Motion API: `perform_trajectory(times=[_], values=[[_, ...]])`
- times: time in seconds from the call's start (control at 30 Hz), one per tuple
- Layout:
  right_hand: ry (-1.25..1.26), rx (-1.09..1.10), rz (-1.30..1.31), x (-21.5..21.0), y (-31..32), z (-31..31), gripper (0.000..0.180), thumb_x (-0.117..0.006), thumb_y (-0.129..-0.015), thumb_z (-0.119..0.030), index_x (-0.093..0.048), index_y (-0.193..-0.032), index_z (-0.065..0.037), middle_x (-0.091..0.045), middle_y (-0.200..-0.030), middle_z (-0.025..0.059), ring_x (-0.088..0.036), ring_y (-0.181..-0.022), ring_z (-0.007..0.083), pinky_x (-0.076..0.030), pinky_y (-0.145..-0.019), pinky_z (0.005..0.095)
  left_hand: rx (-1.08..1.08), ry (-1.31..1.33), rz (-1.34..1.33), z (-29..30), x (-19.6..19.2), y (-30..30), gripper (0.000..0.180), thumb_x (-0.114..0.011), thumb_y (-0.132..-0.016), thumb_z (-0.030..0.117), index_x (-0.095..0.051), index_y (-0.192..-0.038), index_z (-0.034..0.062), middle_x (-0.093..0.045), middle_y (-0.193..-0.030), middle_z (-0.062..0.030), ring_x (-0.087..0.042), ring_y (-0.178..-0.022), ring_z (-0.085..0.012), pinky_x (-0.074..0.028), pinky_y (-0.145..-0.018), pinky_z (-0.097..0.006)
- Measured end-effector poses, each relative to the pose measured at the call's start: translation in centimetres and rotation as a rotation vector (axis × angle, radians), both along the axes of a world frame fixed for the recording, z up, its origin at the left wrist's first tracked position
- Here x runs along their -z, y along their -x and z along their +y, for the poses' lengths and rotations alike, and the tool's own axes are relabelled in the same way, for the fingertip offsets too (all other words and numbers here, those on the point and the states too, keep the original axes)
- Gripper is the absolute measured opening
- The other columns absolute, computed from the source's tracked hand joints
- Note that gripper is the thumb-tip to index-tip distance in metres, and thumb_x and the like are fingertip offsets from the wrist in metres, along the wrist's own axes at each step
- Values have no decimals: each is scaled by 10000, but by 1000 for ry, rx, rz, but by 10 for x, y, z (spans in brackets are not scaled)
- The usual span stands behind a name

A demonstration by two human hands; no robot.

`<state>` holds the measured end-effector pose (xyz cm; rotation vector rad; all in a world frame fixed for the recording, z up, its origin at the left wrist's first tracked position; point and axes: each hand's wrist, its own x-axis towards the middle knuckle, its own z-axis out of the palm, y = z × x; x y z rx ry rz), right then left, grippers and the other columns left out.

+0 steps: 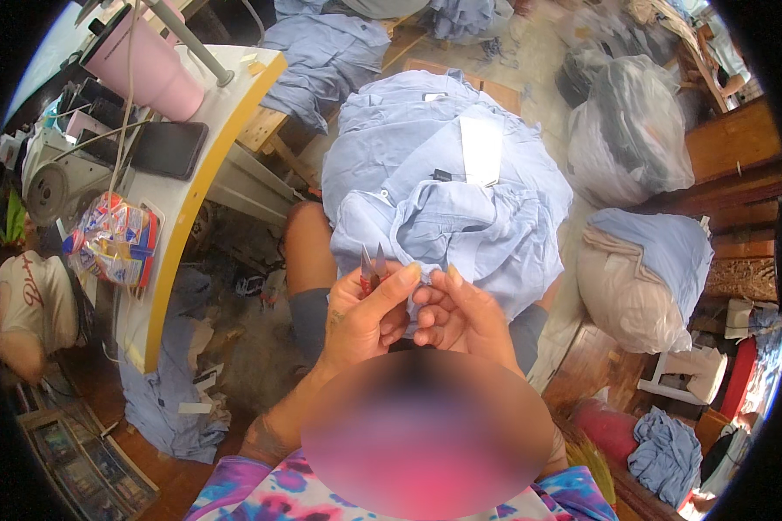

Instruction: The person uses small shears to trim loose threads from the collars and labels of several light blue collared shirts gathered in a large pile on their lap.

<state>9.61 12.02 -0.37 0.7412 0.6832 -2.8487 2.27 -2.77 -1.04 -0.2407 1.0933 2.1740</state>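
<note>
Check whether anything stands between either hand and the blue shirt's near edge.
Nothing visible does. The left hand and right hand have their thumbs at the near edge of the shirt. The snips in the left hand point up, left of its thumb.

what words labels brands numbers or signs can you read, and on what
I won't quote printed wording.
Cream fabric shirt, far left: red lettering.
Shiny red, white and blue plastic package: print too blurred.
Small black fabric label on light-blue cloth: too small.
Pink tapered tumbler: too small.
</note>
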Motion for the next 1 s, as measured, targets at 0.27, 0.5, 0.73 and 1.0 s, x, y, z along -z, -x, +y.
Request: perform_trajectory(times=[0.27,0.5,0.73,1.0], values=[[280,-14,-15,28,6,-18,242,-653,-1049,-387,-633,-1097,-150,-655,-989,-33,-586,-836,86,-514,-705,294,12,193,139,-8,-15,-5,192,-706,-1014,221,-695,-1067,37,-551,-677,59,-402,-500,-6,-281,-441,-199],[170,-13,8,22,11,-26,265,-664,-1039,-401,-640,-1130,-153,-641,-981,-23,-582,-893,119,-524,-729,310,297,84,135,-34,-39,-23,436,-388,-1138,388,-599,-1277,33,-544,-855,14,-370,-578,-24,-275,-468,-195],[183,-53,33,24,8,-23,335,-605,-1068,-419,-640,-1132,-92,-560,-813,-8,-608,-762,158,-552,-713,326,385,56,109,-34,-39,-21,448,-416,-1141,401,-592,-1317,29,-512,-853,23,-363,-593,-23,-282,-467,-200],[191,-6,30,25,8,-31,297,-600,-1072,-421,-602,-1015,-129,-508,-786,-39,-560,-722,129,-528,-688,308,354,-3,59,-35,-35,-24,442,-439,-1136,415,-596,-1294,33,-514,-844,26,-373,-581,-14,-274,-457,-184]])
